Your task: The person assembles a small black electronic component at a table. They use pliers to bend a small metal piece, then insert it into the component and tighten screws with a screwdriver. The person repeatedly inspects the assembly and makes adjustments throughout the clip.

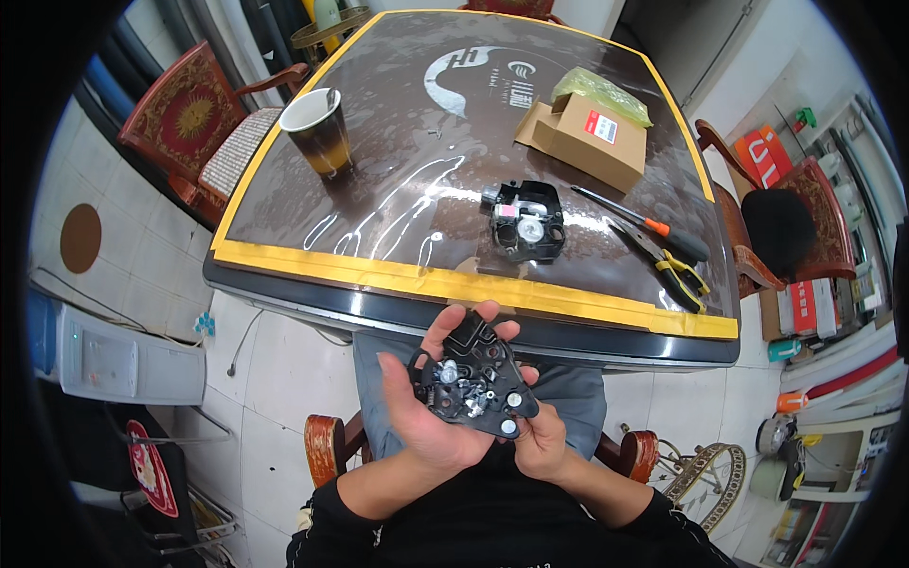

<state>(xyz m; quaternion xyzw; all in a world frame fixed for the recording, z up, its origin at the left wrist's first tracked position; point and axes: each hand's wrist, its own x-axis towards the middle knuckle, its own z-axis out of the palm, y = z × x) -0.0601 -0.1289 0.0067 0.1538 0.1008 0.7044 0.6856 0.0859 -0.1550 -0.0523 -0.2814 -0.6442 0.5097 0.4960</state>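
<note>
My left hand (pixel 423 428) is palm up under a black plastic mechanism housing (pixel 487 358) with silvery metal parts and round rivet heads. Its fingers curl up round the housing's far edge, with the thumb at the left side. At the housing's lower right corner, my right hand (pixel 543 443) is closed on it; part of those fingers is hidden. Both hands are over my lap, in front of the table edge. A second black housing (pixel 526 248) lies on the table, with a small silver motor (pixel 490 196) and a pale round gear inside.
On the table's right lie an orange-and-black screwdriver (pixel 655 225) and yellow-and-black pliers (pixel 670 276). Behind them are a cardboard box (pixel 592 151) and bubble wrap (pixel 606 92). A tall paper cup (pixel 318 133) stands at the left. Yellow tape (pixel 426 282) borders the tabletop.
</note>
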